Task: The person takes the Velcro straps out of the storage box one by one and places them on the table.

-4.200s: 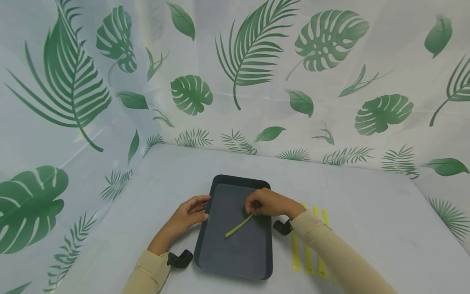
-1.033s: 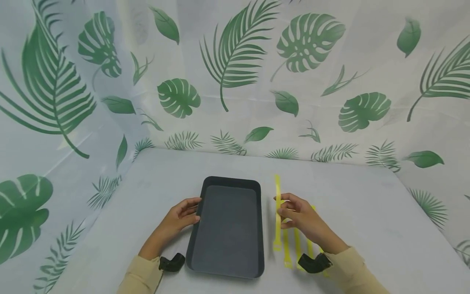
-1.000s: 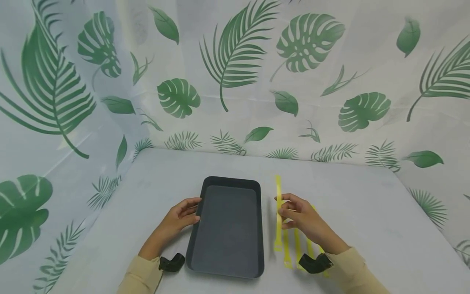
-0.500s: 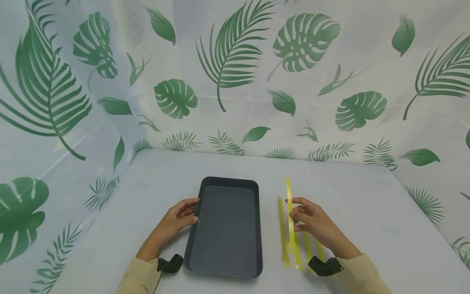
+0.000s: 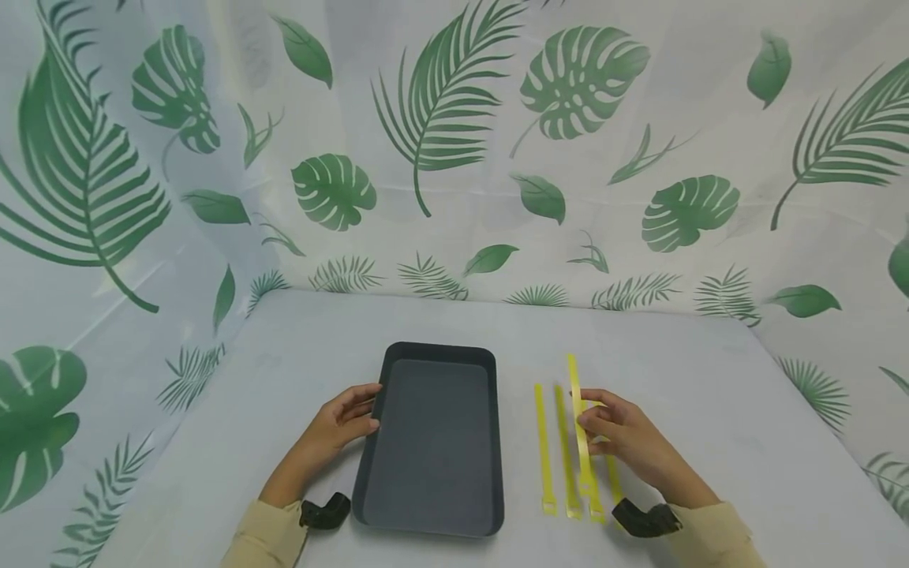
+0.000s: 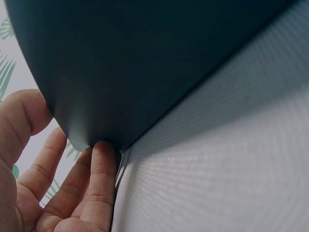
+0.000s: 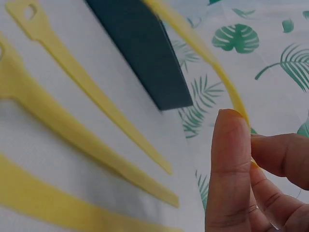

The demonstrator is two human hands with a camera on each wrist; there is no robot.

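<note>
In the head view, my right hand [image 5: 621, 430] pinches a yellow cable strap [image 5: 577, 386] between thumb and fingers, its slotted end pointing down toward me. Seen from the right wrist, the held strap [image 7: 205, 53] bends as it runs up from the fingertips. Several similar straps [image 5: 543, 450] lie side by side on the table under and left of this hand. My left hand [image 5: 332, 430] touches the left wall of a dark grey rectangular tray [image 5: 429, 450]. In the left wrist view, thumb and extended fingers [image 6: 102, 179] meet the tray's outer wall [image 6: 111, 72].
The tray stands lengthwise on a white cloth-covered table [image 5: 312, 331], with the loose straps to its right. Behind and to the left hangs a white curtain [image 5: 454, 237] printed with green leaves. Black wrist cameras [image 5: 325, 511] sit at both cuffs.
Since the oldest frame my right hand has left its place over the tray. In the last second it moves right over the strap row with a strap, uncovering straps beside the tray. Left hand stays.
</note>
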